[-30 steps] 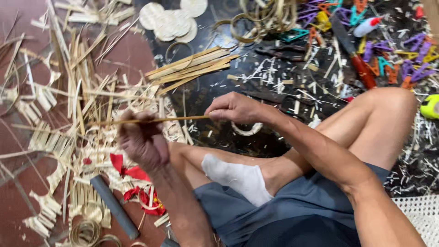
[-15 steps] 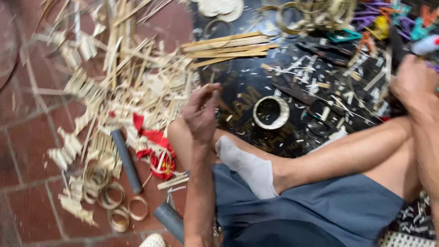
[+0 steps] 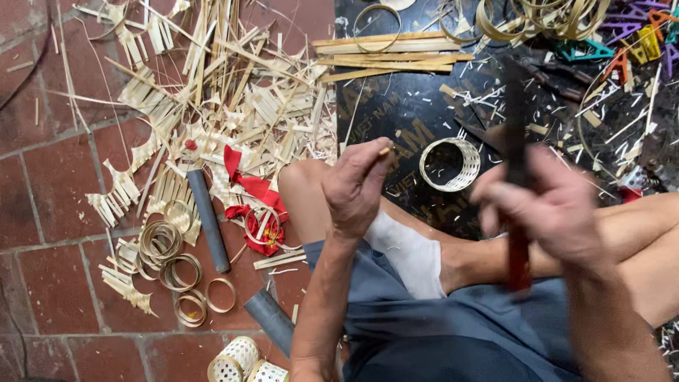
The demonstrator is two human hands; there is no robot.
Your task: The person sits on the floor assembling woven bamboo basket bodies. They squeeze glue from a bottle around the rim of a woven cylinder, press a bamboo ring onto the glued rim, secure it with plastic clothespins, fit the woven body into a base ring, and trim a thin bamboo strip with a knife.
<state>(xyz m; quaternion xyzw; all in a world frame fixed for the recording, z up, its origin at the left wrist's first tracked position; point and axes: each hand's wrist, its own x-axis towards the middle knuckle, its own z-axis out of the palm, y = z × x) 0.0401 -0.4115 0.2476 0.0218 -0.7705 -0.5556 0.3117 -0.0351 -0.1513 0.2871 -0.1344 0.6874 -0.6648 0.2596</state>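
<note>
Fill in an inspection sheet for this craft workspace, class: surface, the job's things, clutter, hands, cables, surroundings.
Surface: red brick floor with a black printed mat on it.
Job's things: thin bamboo stick pinched in the left hand; red-handled tool, blurred, in the right hand; small woven ring on the mat.
Clutter: bamboo strips, coiled bamboo rings, grey tubes, red scraps, coloured clips.
Hands: both closed on their things.
Cables: one dark cord at top left.
Surroundings: nothing seen.

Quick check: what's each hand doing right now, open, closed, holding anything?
Left hand: closed, pinching a thin bamboo stick at its fingertips.
Right hand: closed around a dark, red-handled tool; motion-blurred.
</note>
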